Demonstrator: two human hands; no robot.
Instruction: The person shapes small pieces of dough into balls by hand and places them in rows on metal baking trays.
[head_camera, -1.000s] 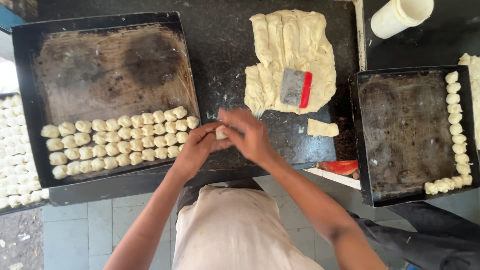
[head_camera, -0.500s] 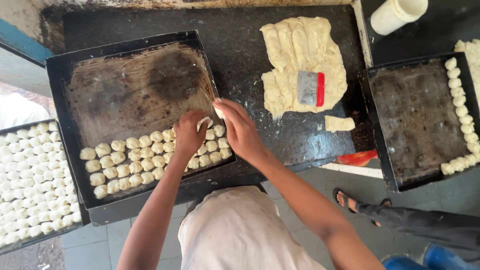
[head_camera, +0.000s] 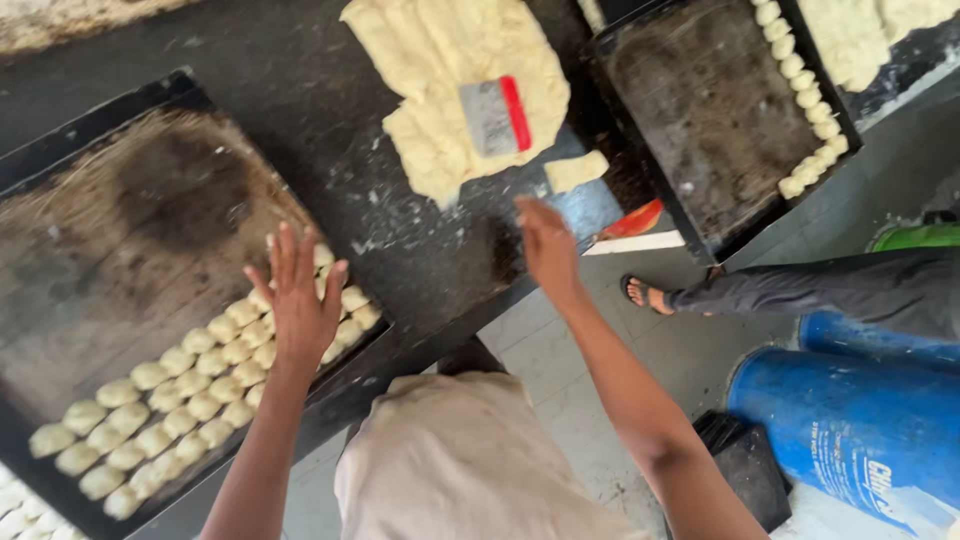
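Left hand (head_camera: 298, 300) raised flat, fingers spread, empty, right hand (head_camera: 546, 245) reached forward, palm down, arm extended

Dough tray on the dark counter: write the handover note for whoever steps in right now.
Left hand: open, fingers spread, holding nothing, over the end of the rows of small dough pieces on the left baking tray.
Right hand: empty, reaching toward the small cut piece of dough beside the large dough slab.
Scraper with a red edge lies on the slab.
Done: about three rows fill the tray's near edge.
Left: the rest of the tray is bare; most of the slab is uncut.
A second tray at right holds one line of pieces.
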